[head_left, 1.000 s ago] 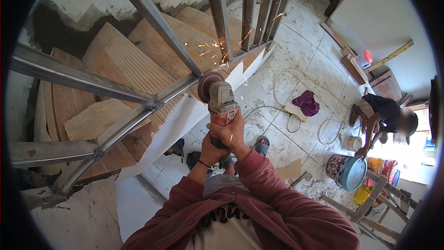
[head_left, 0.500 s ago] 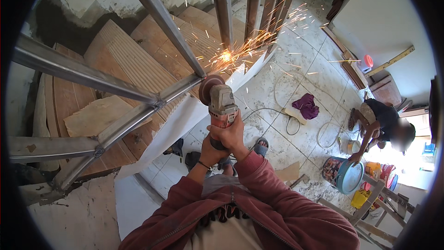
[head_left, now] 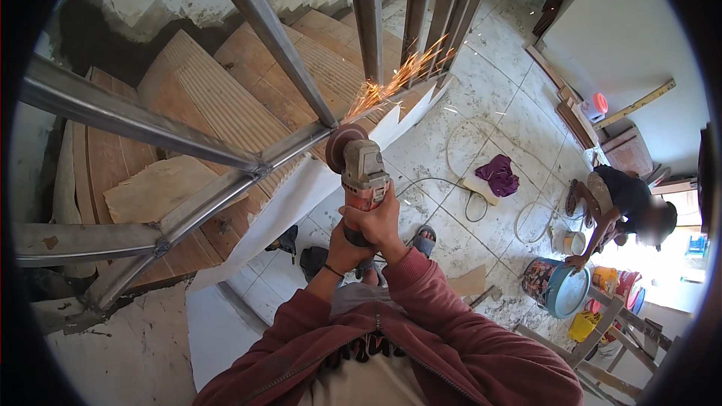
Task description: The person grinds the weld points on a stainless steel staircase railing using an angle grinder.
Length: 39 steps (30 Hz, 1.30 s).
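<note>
An angle grinder with a reddish body is held out in front of me, its brown disc at the metal bottom rail of a stair railing. Orange sparks fly from there toward the far right. My right hand is closed around the grinder's body. Lower down, my left hand wraps the rear end of the same tool. Just beyond the disc, a square metal upright meets the rail.
Tiled stairs rise behind the railing. White sheeting hangs along their edge. On the floor lie a purple cloth and a looping cable. At right a co-worker crouches, a hand on a blue-lidded bucket, near a wooden trestle.
The spark spray has shrunk and its bright spot has gone. The grinder has shifted very slightly right along the rail. Both hands keep their hold.
</note>
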Motion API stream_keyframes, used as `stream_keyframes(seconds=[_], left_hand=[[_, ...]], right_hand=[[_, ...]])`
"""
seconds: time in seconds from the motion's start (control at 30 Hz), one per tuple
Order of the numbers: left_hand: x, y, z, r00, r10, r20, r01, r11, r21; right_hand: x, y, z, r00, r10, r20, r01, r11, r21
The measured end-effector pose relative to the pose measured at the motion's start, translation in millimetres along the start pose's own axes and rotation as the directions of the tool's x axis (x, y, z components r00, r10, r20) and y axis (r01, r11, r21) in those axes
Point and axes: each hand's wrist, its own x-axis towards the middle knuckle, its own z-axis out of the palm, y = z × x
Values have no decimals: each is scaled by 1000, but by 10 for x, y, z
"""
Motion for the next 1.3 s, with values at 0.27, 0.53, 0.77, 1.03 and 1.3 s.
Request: stream_keyframes(seconds=[0.27,0.53,0.77,1.03,1.3], left_hand=[[30,71,-15,1000,-6,-11,6,1000,27],[-14,62,9,1000,-6,-12,6,999,33],[9,90,-8,1000,-6,-15,7,998,66],[34,106,-26,999,-13,-32,16,993,119],[-45,50,41,1000,-18,-9,18,1000,24]], right_hand=[[11,-10,-3,1000,-6,-9,6,1000,-3],[-12,42,-2,1000,28,-13,-28,999,18],[30,30,16,1000,23,-2,-22,996,84],[61,39,8,999,49,25,-50,996,71],[-14,61,-38,994,104,23,-105,994,23]])
